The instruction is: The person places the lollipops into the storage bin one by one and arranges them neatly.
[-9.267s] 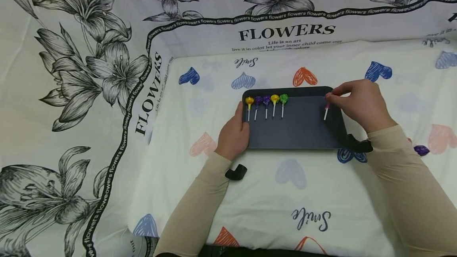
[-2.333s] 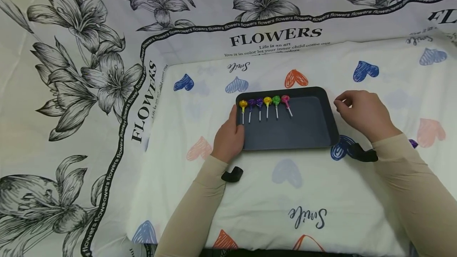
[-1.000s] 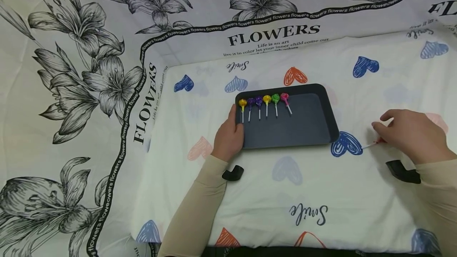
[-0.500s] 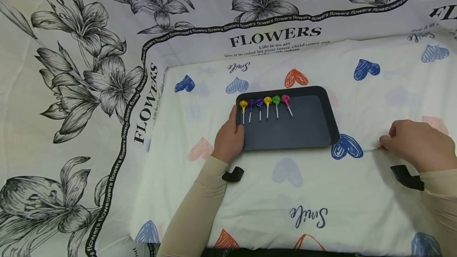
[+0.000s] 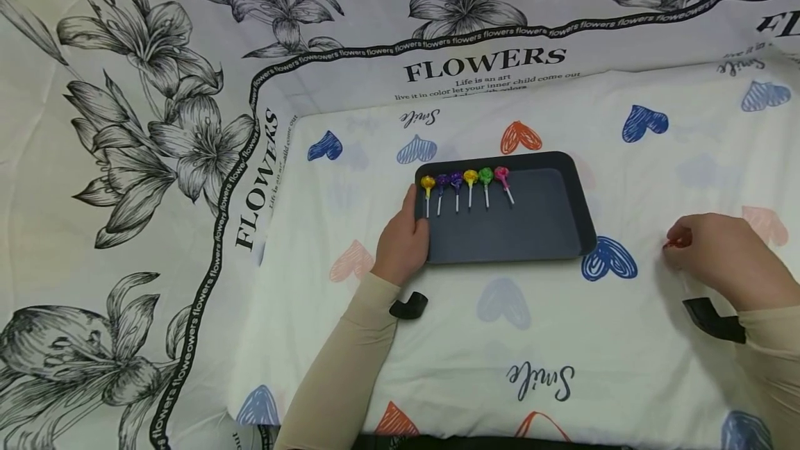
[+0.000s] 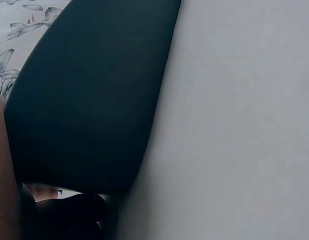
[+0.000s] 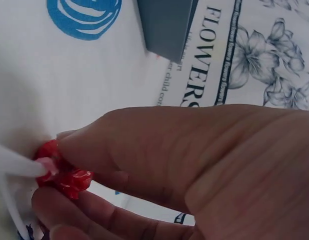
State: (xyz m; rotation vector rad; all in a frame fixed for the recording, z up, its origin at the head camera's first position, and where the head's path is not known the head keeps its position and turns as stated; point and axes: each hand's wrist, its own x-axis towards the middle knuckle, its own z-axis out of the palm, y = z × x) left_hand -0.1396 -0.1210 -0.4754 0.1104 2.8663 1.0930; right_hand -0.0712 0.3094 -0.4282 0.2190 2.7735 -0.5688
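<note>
My left hand [image 5: 403, 242] grips the left edge of a dark grey tray [image 5: 506, 238]. In the left wrist view the tray [image 6: 89, 100] fills much of the left half. Along the tray's top left lies a row of wrapped lollipops, from a yellow one [image 5: 428, 182] to a pink one [image 5: 501, 173] whose stick slants. Right of the tray, over the cloth, my right hand [image 5: 731, 252] pinches a red lollipop [image 7: 77, 181] between thumb and fingers. Its white stick [image 7: 14, 162] points away from the hand in the right wrist view.
Another white stick [image 7: 10, 202] with a dark wrapper lies low at the left in the right wrist view, partly behind the fingers. A heart-print cloth [image 5: 437, 360] lies under the tray, over a flower-print sheet [image 5: 125, 242].
Since 9.3 s ago the pink lollipop has joined the row's right end. My right hand has moved right and taken a red lollipop; its stick no longer points left. My left hand stays put.
</note>
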